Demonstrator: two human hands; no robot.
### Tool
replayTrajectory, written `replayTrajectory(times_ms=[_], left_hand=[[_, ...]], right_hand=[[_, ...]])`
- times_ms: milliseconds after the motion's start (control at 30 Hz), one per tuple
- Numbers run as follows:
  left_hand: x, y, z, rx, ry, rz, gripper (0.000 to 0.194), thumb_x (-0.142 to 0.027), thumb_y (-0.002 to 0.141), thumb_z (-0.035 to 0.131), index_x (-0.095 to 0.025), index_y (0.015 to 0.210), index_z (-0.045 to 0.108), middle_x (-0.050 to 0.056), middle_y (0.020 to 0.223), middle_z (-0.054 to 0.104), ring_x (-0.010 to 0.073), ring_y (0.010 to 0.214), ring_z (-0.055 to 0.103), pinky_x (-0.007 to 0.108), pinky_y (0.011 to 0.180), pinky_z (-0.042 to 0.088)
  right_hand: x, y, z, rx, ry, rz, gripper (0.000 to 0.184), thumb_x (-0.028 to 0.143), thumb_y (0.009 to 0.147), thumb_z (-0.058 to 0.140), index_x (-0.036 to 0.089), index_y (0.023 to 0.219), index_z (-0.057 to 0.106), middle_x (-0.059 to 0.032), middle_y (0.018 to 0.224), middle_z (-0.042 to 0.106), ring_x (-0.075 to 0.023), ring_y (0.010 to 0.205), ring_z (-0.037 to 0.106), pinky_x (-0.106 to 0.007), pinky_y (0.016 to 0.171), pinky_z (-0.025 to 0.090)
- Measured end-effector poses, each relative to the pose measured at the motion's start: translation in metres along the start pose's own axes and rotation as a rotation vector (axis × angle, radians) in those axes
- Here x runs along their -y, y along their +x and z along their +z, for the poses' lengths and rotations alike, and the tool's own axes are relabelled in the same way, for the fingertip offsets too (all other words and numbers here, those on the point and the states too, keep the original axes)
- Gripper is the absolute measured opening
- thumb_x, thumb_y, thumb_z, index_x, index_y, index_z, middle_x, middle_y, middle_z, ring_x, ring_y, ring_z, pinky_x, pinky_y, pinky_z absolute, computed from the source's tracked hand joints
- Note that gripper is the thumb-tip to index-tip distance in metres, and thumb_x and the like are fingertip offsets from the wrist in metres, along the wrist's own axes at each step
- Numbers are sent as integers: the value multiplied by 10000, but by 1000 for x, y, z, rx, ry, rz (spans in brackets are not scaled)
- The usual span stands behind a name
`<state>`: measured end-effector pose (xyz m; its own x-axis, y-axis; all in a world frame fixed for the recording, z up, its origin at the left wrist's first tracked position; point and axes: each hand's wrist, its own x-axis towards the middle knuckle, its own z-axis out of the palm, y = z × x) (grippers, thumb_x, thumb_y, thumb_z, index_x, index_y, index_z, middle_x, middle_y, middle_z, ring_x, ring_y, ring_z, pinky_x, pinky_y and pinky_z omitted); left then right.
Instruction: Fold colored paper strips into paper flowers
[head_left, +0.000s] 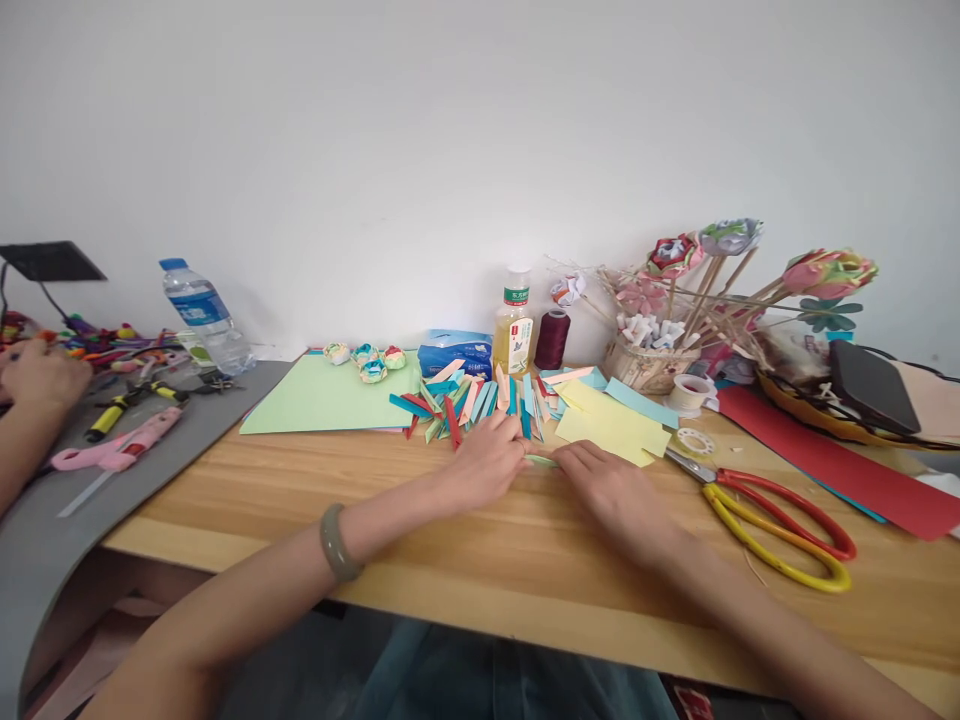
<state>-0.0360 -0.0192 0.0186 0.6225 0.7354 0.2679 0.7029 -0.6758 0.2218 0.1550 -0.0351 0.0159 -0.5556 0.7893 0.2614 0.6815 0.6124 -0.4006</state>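
Observation:
A narrow light-green paper strip (541,460) lies on the wooden table between my two hands. My left hand (489,458), with a bracelet on the wrist, is closed with its fingertips on the strip's left end. At the other end, my right hand (619,495) has its fingers bent down onto the paper. The middle of the strip shows; both ends are hidden under fingers. Just behind is a heap of folded paper strips (487,398) in red, blue, green and peach. Yellow paper sheets (615,425) lie beyond my right hand.
Large scissors (780,520) lie right of my right hand, by a tape roll (694,442). Behind stand a drink bottle (514,325), a thread spool (553,340) and a basket (651,365) of paper flowers. Another person's hand (45,378) is far left, near a pink glue gun (124,445).

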Motion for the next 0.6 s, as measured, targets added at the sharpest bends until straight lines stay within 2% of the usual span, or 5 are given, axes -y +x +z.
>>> replayTrajectory(times_ms=[67,200,267,367,600], left_hand=[[2,9,-16,-33,-25,1,246,-266,860,402,-153,915,614,81,877,514,222,896,436,376,816,363],[2,28,-38,-250,-743,-145,368,-303,731,615,-189,1075,553,62,999,557,201,964,491,335,857,377],[-1,35,-41,-185,-1118,-143,536,-332,685,661,-198,1176,493,75,1096,557,216,1035,495,337,885,372],[-8,43,-35,57,-1397,-122,466,-371,715,631,-160,1125,561,108,1094,600,242,1008,547,364,883,381],[-22,57,-25,-8,-1575,-146,451,-424,717,616,-140,1066,588,123,1062,636,242,999,570,331,827,437]], right_hand=[[-1,5,-7,-41,128,69,143,211,854,398,181,808,529,-66,766,558,-205,722,506,-333,658,399],[1,19,-21,-43,503,147,235,344,879,355,193,721,440,4,645,439,-132,564,416,-258,539,362],[3,26,-27,3,729,155,302,427,872,346,192,694,412,23,628,392,-104,522,377,-230,486,338],[5,31,-30,88,1032,181,363,502,829,406,185,654,392,39,598,347,-75,486,313,-203,439,275],[-7,34,-22,192,1488,292,379,497,711,612,173,673,419,57,591,333,-41,468,272,-164,406,220]])
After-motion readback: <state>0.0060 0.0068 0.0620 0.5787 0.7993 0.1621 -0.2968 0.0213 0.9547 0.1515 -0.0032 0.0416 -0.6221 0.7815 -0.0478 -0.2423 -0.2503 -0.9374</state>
